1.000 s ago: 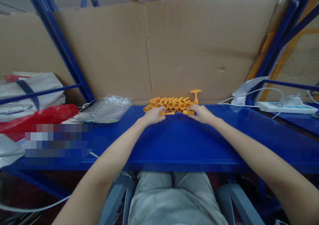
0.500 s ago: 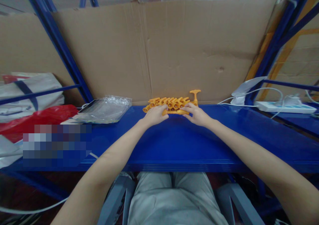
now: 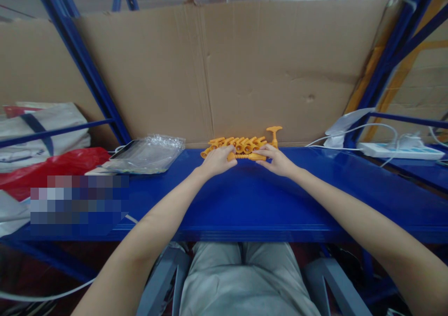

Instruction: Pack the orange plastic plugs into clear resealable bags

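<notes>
Several yellow-orange plastic pieces [image 3: 239,147] lie stacked in a row against the cardboard, their round hollow ends facing me. In front of them lies another yellow plastic piece [image 3: 245,157] with a ribbed shaft, stretched between my hands. My left hand [image 3: 219,161] has its fingers closed around the left end of this ribbed piece. At its right end my right hand [image 3: 276,159] pinches it between thumb and fingers. Just behind the right hand a yellow T-handled piece [image 3: 274,136] stands upright. My fingers hide parts of the row.
A cardboard sheet [image 3: 280,68] rises behind the blue tabletop [image 3: 252,199]. To the left lie a clear plastic bag [image 3: 150,155], a red bag [image 3: 59,164] and a blurred-out patch. A white power strip [image 3: 402,151] with cables sits at the right. Blue metal posts [image 3: 87,73] frame the table.
Almost nothing differs. My right fingers have shifted very slightly at the right end of the ribbed yellow piece, and the row stays where it was.
</notes>
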